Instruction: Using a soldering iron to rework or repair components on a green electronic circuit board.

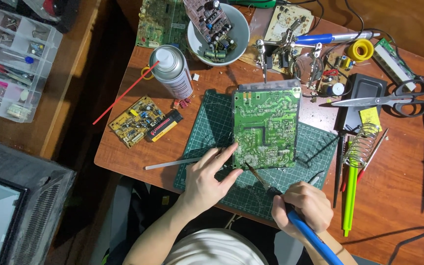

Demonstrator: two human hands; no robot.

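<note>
Right hand (306, 206) is closed in a pen-like grip around the blue handle of a soldering iron (290, 208), its thin metal tip angled up and left toward the lower left corner of a green circuit board (266, 126). Left hand (208, 179) lies open and flat, fingers extended, fingertips pressing the board's lower left edge to steady it.

That board rests solder side up on a dark green cutting mat (212, 122) near the middle of a brown wooden tabletop (393, 196). It looks light, stiff and thin, with sharp solder points across its face, so it is probably best held by its bare edges rather than its surface. Flexing it could crack the joints.

Beyond the mat, to the left, lie a small yellow circuit board (136, 120) and an upright spray can (172, 72) with a red straw (123, 93). Above sits a white bowl (236, 41) holding another board. To the right are a helping-hands clamp stand (290, 51), black-handled scissors (393, 98), a coiled wire iron holder (359, 145) and green pens (350, 191). A clear plastic parts organiser (11, 64) stands at far left, off the tabletop.
</note>
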